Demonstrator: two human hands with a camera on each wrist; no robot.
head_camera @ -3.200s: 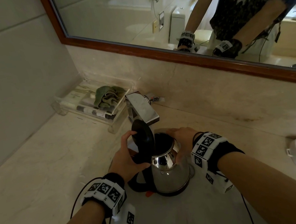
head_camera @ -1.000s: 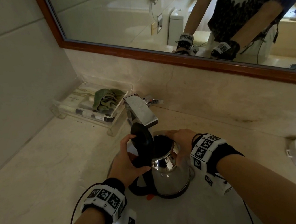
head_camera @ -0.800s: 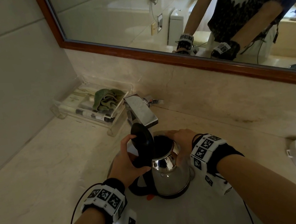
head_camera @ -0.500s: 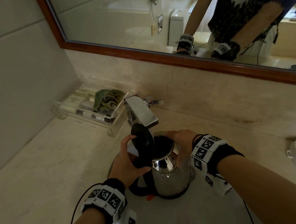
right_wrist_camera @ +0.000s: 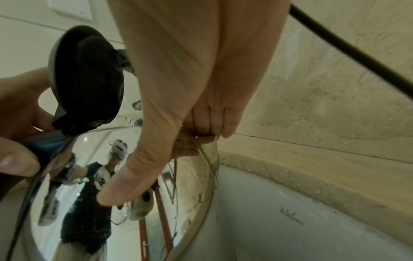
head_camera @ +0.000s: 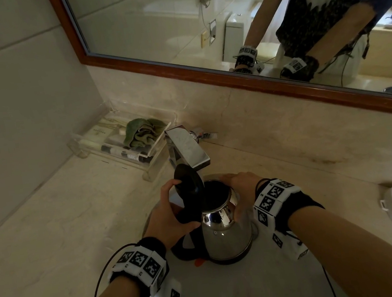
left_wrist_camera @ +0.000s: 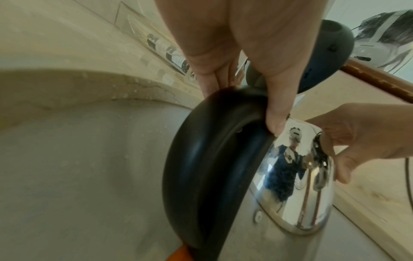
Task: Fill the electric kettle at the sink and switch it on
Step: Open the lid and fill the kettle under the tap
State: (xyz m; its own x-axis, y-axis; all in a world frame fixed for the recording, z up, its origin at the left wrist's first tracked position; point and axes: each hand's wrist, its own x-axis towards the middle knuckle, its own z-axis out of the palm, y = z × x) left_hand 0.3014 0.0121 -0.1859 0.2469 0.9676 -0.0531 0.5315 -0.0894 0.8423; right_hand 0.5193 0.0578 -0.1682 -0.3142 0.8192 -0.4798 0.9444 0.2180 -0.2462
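Head view shows almost nothing has shifted this past second: my left hand (head_camera: 172,215) still grips the kettle (head_camera: 224,235) handle at frame centre, lid (head_camera: 188,183) up under the tap (head_camera: 187,147), my right hand (head_camera: 242,187) cupping its rim. Filling, I judge, continues.

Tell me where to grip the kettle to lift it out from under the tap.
Grip the black handle from the kettle's left, where the left hand already curls round it. The loop stands clear of the polished, probably slippery body, and the open lid hinges just above it.
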